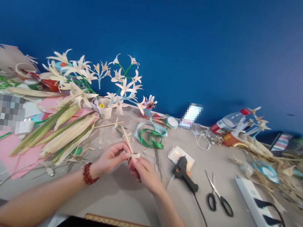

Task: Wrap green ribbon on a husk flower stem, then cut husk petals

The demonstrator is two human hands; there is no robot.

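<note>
Currently, the left hand (112, 157) and the right hand (144, 170) are meeting at the centre of the frame, above the table (114, 203). The left hand is pinching between thumb and fingers at the lower end of a thin pale stick (126, 139); the stick is leaning toward the upper left. The right hand is bending its fingers inward and pinching a pale strip (135, 155), which is lying against the lower end of the stick. Which fingertips are bearing the stick is not clear. A red beaded bracelet (90, 174) is encircling the left wrist. Just above the hands, a coil of green ribbon (147, 140) is resting on the table, and thin wires (157, 163) are extending from near it toward the lower right. Right of centre, a black glue gun (186, 174) is lying with its nozzle end on a white pad (175, 154). Open scissors (217, 197) are lying to its right, points facing upward in the frame. At lower right, a white power strip (253, 212) is carrying black plugs. At left, corn husks (63, 136) are partly covering pink paper (9, 152). At upper left, pale flowers (81, 71) are standing in front of the blue wall (165, 27).
</note>
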